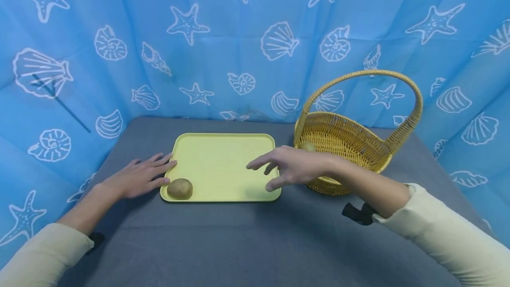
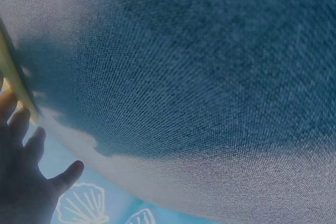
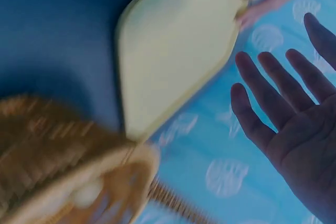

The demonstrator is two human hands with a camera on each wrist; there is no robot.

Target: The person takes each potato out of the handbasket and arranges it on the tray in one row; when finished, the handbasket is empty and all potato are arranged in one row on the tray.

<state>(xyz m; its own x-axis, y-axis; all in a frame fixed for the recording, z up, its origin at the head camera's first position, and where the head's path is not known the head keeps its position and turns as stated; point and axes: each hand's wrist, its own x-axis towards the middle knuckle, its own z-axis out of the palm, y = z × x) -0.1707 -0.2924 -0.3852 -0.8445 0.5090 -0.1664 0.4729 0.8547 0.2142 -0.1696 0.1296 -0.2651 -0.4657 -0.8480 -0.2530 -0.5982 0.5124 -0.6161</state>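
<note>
A pale yellow tray (image 1: 223, 167) lies on the grey cloth. On its front left corner rests a brown, oval item (image 1: 180, 188), like a kiwi or a potato. My left hand (image 1: 137, 177) spreads its fingers at the tray's left edge, fingertips over the rim beside that item. Over the tray's right end hovers my right hand (image 1: 292, 165), fingers apart and holding nothing; the right wrist view shows its bare palm. Behind the right hand stands a wicker basket (image 1: 338, 123) with a tall handle. Inside it, a similar brownish item (image 1: 307, 146) shows partly, half hidden by the hand.
A dark grey cloth (image 1: 223, 242) covers the table. Behind and at the sides hangs a blue curtain (image 1: 239, 21) printed with white shells and starfish. The basket's handle (image 1: 368, 73) arches well above the rim. The right forearm crosses the basket's front.
</note>
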